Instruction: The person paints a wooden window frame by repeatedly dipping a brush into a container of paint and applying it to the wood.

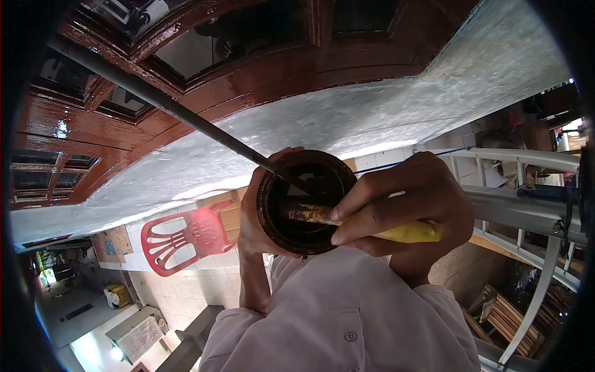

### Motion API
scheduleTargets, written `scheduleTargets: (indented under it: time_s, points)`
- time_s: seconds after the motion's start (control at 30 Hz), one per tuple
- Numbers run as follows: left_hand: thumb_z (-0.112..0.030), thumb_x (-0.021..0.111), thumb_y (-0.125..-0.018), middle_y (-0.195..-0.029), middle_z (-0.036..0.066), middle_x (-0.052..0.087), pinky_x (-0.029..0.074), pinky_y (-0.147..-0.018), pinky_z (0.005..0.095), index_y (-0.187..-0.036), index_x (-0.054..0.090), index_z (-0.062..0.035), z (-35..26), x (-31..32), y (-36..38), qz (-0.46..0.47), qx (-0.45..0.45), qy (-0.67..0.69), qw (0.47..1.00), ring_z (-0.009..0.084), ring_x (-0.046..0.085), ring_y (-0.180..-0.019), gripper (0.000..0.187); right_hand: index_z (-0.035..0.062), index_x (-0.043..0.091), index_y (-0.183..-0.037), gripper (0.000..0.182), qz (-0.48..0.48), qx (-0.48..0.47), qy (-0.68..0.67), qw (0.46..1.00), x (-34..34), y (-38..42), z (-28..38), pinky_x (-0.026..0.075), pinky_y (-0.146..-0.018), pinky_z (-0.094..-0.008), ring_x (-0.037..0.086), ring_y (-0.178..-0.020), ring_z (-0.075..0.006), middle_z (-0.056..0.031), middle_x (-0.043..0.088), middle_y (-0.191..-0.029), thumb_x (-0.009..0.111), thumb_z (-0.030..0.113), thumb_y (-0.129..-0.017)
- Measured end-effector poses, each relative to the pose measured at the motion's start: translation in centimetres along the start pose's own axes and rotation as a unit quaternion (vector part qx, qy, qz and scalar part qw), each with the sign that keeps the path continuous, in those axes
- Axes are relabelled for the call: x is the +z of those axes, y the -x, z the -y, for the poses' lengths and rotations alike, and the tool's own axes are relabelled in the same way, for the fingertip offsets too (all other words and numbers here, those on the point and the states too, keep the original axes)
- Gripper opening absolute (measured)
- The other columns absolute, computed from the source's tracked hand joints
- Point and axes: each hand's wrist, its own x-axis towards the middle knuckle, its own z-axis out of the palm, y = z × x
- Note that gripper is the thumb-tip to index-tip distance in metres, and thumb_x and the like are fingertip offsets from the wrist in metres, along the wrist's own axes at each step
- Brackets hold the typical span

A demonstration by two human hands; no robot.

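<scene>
Dark brown stains cover the round can (268,232), which my left hand (249,223) grips from its left side. In my right hand (409,208) is the yellow handle of a brush (406,232), pinched between thumb and fingers. The brush's rusty, stained metal part lies over the can's opening, and its bristles are hard to make out in the dark inside. A long grey rod (204,127) comes from the upper left and its end reaches into the can. Glossy red-brown wooden frames (260,87) with glass panes stand beyond the can.
A grey wall (347,115) borders the wooden frames. Below at the left is a red plastic chair (189,239) on a tiled floor. A metal ladder (527,204) stands at the right, with wooden slats (511,325) beneath it.
</scene>
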Motion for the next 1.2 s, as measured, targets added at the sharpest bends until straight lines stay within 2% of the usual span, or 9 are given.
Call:
scheduleTargets:
  time_s: [0.1,0.27,0.47,0.7,0.9,0.93,1.03,1.13,1.2]
  points:
    - [-0.021,0.09,-0.027,-0.13,0.021,0.04,0.037,-0.1,0.0362,-0.131,0.027,0.0076,-0.3,0.4,0.2,-0.022,-0.04,-0.008,0.999,0.0276,0.046,-0.117,0.125,0.004,0.068,-0.073,0.019,0.003,0.012,0.01,1.0,-0.1,0.0,0.2,0.046,-0.043,-0.022,0.062,-0.054,-0.0143,-0.0096,0.064,-0.072,0.075,0.0,-0.056]
    - [-0.022,0.09,-0.027,-0.129,0.021,0.041,0.037,-0.1,0.0362,-0.131,0.027,0.0077,0.9,-0.2,-0.1,0.016,0.046,0.011,0.999,0.0279,0.046,-0.116,0.126,0.0039,0.068,-0.074,0.019,0.026,0.038,-0.007,0.999,-0.1,0.0,0.4,0.047,-0.044,-0.0222,0.062,-0.055,-0.0146,-0.0091,0.064,-0.072,0.074,0.0,-0.056]
    - [-0.024,0.09,-0.026,-0.129,0.021,0.041,0.038,-0.1,0.0363,-0.131,0.027,0.0083,0.8,-0.2,-0.1,0.019,0.051,0.01,0.998,0.0281,0.046,-0.116,0.126,0.0048,0.068,-0.074,0.018,-0.006,0.027,-0.002,1.0,0.2,0.0,0.5,0.046,-0.042,-0.022,0.062,-0.053,-0.0137,-0.009,0.064,-0.071,0.074,0.001,-0.057]
    - [-0.022,0.089,-0.029,-0.128,0.02,0.042,0.038,-0.099,0.0362,-0.131,0.027,0.0076,1.3,-0.5,-0.1,0.02,0.044,-0.001,0.999,0.0276,0.047,-0.116,0.123,0.0064,0.069,-0.074,0.017,-0.001,-0.036,0.034,0.999,-1.3,-0.5,0.9,0.04,-0.036,-0.0189,0.059,-0.047,-0.0099,-0.0087,0.065,-0.07,0.075,0.006,-0.058]
    - [-0.022,0.088,-0.03,-0.128,0.02,0.043,0.038,-0.099,0.0361,-0.131,0.027,0.007,1.4,-0.2,-0.1,0.011,0.041,-0.016,0.999,0.0272,0.047,-0.115,0.121,0.0073,0.067,-0.068,0.006,-0.022,-0.088,0.042,0.995,-3.6,-1.6,2.1,0.038,-0.036,-0.0174,0.054,-0.048,-0.007,-0.0095,0.065,-0.068,0.071,0.01,-0.065]
    - [-0.021,0.088,-0.03,-0.128,0.02,0.043,0.038,-0.099,0.0361,-0.131,0.027,0.007,1.2,-0.2,-0.2,0.011,0.041,-0.018,0.999,0.0271,0.047,-0.115,0.121,0.0072,0.066,-0.067,0.006,-0.041,-0.094,0.023,0.994,-4.1,-0.9,1.8,0.038,-0.037,-0.017,0.053,-0.048,-0.0067,-0.01,0.064,-0.068,0.071,0.01,-0.066]
    - [-0.021,0.088,-0.031,-0.127,0.019,0.043,0.038,-0.099,0.036,-0.131,0.027,0.0067,1.2,-0.1,-0.1,0.005,0.036,-0.029,0.999,0.027,0.047,-0.115,0.12,0.0046,0.061,-0.075,0.014,-0.14,-0.063,0.002,0.988,-4.8,0.7,0.9,0.04,-0.042,-0.0154,0.049,-0.049,-0.0068,-0.0119,0.062,-0.071,0.069,0.016,-0.07]
    - [-0.021,0.088,-0.032,-0.127,0.019,0.044,0.038,-0.099,0.036,-0.131,0.027,0.0064,0.9,-0.1,-0.2,-0.004,0.031,-0.044,0.999,0.0268,0.048,-0.114,0.119,0.0028,0.057,-0.083,0.022,-0.298,0.102,-0.064,0.947,-3.9,1.4,1.2,0.042,-0.04,-0.0177,0.052,-0.05,-0.0094,-0.0114,0.059,-0.071,0.064,0.021,-0.073]
    - [-0.021,0.087,-0.032,-0.127,0.019,0.044,0.038,-0.099,0.036,-0.131,0.027,0.0062,0.7,0.0,-0.2,-0.011,0.029,-0.055,0.998,0.0266,0.048,-0.114,0.119,0.0002,0.056,-0.086,0.021,-0.402,0.205,-0.127,0.883,-3.2,1.0,1.7,0.044,-0.039,-0.0198,0.056,-0.053,-0.0128,-0.0114,0.059,-0.071,0.059,0.018,-0.075]
